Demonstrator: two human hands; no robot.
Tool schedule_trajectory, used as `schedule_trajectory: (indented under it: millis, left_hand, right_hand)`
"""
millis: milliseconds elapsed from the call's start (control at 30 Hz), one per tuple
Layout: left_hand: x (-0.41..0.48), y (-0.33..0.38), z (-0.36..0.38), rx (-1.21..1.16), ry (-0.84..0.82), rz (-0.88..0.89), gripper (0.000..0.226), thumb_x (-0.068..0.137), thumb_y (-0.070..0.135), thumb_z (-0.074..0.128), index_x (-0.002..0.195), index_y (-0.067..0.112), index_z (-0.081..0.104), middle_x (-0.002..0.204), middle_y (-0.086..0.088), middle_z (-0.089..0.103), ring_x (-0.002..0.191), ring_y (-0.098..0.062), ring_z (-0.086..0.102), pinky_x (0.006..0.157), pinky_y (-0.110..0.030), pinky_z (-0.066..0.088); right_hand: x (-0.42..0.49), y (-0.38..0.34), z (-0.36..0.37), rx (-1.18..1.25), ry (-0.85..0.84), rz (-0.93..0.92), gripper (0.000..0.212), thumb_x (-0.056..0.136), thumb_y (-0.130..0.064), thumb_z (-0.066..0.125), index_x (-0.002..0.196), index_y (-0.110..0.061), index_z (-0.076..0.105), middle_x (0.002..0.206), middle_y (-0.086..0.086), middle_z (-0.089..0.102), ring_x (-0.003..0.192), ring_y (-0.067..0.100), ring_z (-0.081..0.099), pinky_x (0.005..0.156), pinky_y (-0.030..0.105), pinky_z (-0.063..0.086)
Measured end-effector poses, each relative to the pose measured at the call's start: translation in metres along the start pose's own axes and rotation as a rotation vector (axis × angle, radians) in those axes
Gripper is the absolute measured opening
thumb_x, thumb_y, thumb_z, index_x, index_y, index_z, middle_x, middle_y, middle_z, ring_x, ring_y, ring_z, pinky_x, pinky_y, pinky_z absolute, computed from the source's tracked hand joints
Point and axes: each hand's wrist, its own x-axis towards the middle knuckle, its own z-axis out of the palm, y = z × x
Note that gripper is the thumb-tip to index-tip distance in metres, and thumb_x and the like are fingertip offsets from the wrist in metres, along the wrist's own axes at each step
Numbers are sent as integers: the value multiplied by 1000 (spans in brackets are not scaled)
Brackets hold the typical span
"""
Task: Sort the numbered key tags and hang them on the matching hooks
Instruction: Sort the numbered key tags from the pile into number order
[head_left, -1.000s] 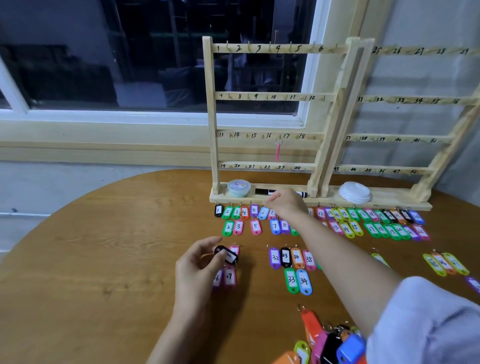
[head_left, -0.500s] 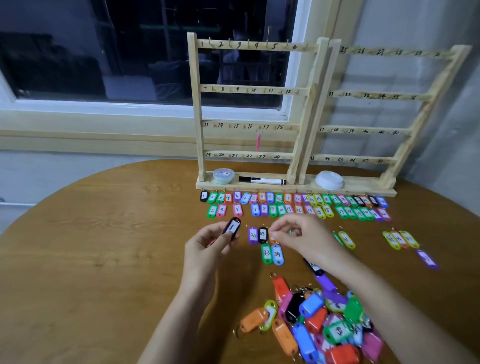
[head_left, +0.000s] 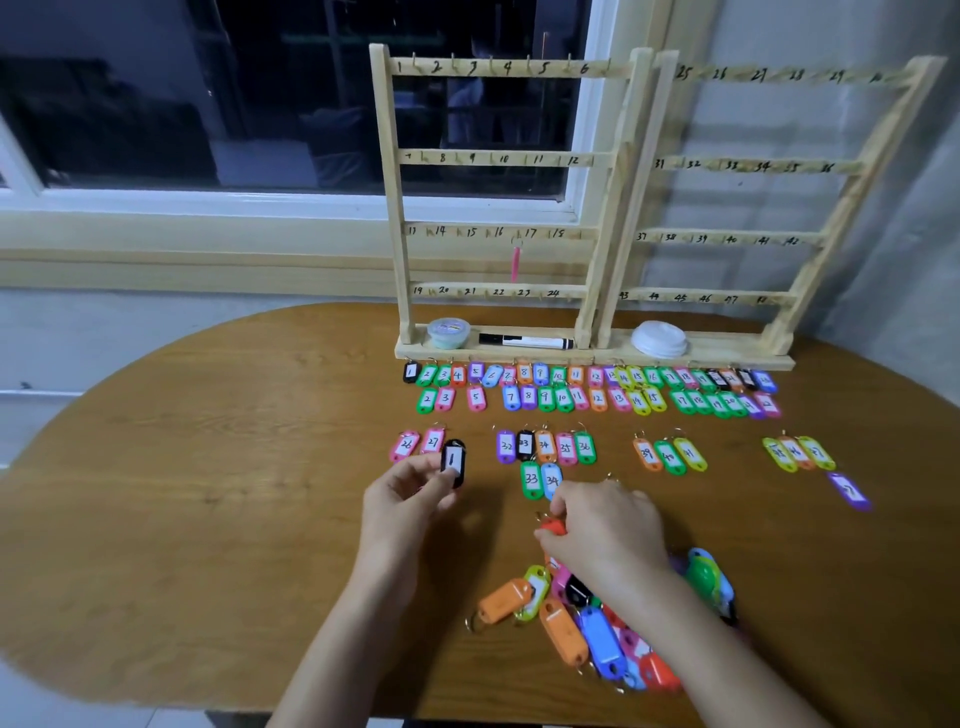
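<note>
Black tag 1 sits pinched in left hand; right hand pinches a red tag.

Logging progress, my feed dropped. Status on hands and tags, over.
Left hand pinching black tag 1. Right hand pinching red tag atop loose pile. Rack holds one pink tag; hooks unobstructed.

A big window is at the back, and its glass is dark like night. It has a white frame with a wide cream ledge under it. The wall on the right is grey. The round wooden bench is brown. Pale floor shows at the bottom left corner.
</note>
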Motion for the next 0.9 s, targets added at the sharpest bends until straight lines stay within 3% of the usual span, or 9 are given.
schedule_trajectory:
  millis: [133, 233, 333, 600, 667, 733, 767, 800, 900]
  left_hand:
    - [10, 7, -9, 30, 26, 23, 12, 86, -3, 65, 87, 9, 66, 83, -10, 68, 67, -13, 63, 65, -21, 53]
    - [22, 19, -16, 82, 56, 63, 11, 87, -1, 64, 91, 9, 67, 77, -6, 68, 55, -8, 57, 55, -18, 51]
    - [35, 27, -24, 137, 86, 121, 11, 87, 1, 64, 93, 9, 68, 81, -5, 70, 58, -5, 62, 54, -15, 51]
    - [49, 23, -31, 169, 111, 86, 10, 87, 5, 66, 95, 11, 68, 83, -3, 71, 64, -5, 65, 57, -17, 53]
    - [54, 26, -32, 171, 120, 74, 10, 87, 5, 66, 93, 13, 68, 85, -4, 71, 68, -9, 64, 63, -22, 55]
    - [60, 31, -34, 166, 136, 72, 8, 88, 4, 65, 92, 11, 67, 82, -5, 69, 69, -11, 63, 66, -24, 56]
    - [65, 35, -35, 178, 144, 85, 7, 88, 3, 65, 91, 9, 66, 80, -5, 69, 68, -11, 63, 62, -22, 56]
    - [72, 39, -36, 202, 150, 106, 6, 88, 3, 65, 91, 8, 66, 79, -5, 68, 66, -9, 62, 56, -18, 55]
    - [100, 46, -42, 324, 179, 140, 5, 88, 4, 66, 85, 8, 67, 73, -4, 66, 57, -4, 59, 52, -14, 50]
  right_hand:
    - [5, -5, 3, -60, 45, -11, 25, 93, -42, 51, 108, -27, 65, 101, -7, 68, 108, 16, 54, 90, 34, 38]
    - [5, -8, 2, -98, 42, -21, 33, 92, -52, 49, 108, -27, 64, 102, -7, 68, 110, 17, 52, 90, 36, 36]
    - [1, -9, 2, -97, 17, -19, 41, 87, -61, 51, 110, -29, 60, 105, -6, 67, 112, 18, 51, 89, 36, 35]
    - [-1, -19, 10, -103, 98, -48, 30, 94, -44, 45, 108, -25, 63, 104, -6, 66, 106, 18, 51, 89, 36, 37]
    - [1, -22, 11, -118, 112, -52, 25, 92, -41, 51, 95, -23, 68, 92, -5, 69, 97, 18, 55, 82, 37, 39]
    - [5, -20, 11, -139, 117, -58, 13, 72, -32, 76, 67, -22, 69, 63, -4, 66, 72, 19, 58, 65, 33, 42]
    - [8, -19, 12, -131, 128, -57, 18, 60, -26, 83, 58, -22, 66, 53, -4, 62, 63, 19, 57, 59, 31, 42]
    - [10, -18, 10, -116, 123, -62, 18, 58, -25, 84, 58, -23, 67, 51, -4, 61, 61, 20, 58, 57, 31, 43]
    - [14, -13, -1, 43, 148, -1, 9, 88, -34, 61, 91, -30, 69, 69, -9, 59, 85, 15, 58, 74, 31, 44]
